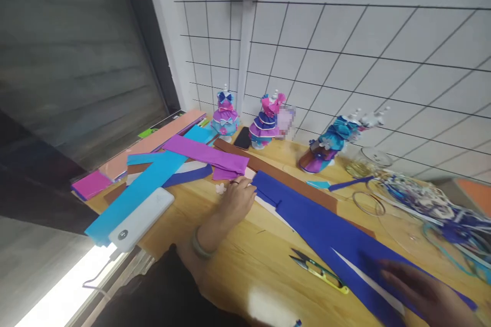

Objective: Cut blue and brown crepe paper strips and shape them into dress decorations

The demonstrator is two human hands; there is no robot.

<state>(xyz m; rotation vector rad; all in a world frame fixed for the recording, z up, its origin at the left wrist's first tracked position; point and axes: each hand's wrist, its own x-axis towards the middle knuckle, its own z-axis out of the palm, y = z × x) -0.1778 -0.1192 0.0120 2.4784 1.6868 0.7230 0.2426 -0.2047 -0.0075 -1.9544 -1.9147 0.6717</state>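
Observation:
A long blue fabric strip runs across the wooden table, partly over a brown strip. At its far left end lies my left hand, fingers curled together at the cloth's edge; the fingertips are partly hidden, so what they grip is unclear. A purple strip lies just beyond that hand, and a small pale flower piece beside it. Over the near right part of the blue strip is my right hand, blurred, its fingers stretched out. Yellow-handled thread snips rest beside the blue fabric.
Small dress forms in ruffled dresses stand along the back, near a black phone. At left, a white power bank with a cable lies on a light-blue strip. Tangled ribbons pile at right.

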